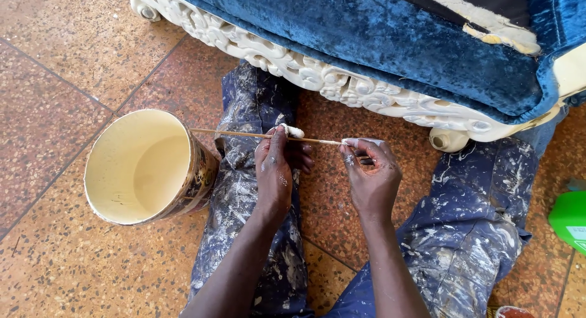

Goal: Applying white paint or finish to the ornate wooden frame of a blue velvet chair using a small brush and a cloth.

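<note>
Leftmost, a paint bucket [146,166] w/ cream paint is tipped on the tiled floor [55,80], touching the left trouser leg [247,190]. A thin stick [244,135] is held level just above its rim, approx. across the lap. It is pinched by the left hand [274,168] at a white wad [293,131], and by the right hand [371,174] at the other end. Behind, a carved cream sofa frame [342,86] w/ blue velvet [378,31] is seen; far right, a green container [569,219].

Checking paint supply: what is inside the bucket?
The bucket, tipped on its side, shows cream paint coating its inner wall and bottom. No pooled depth is visible; its lower rim hides part of the inside.
</note>
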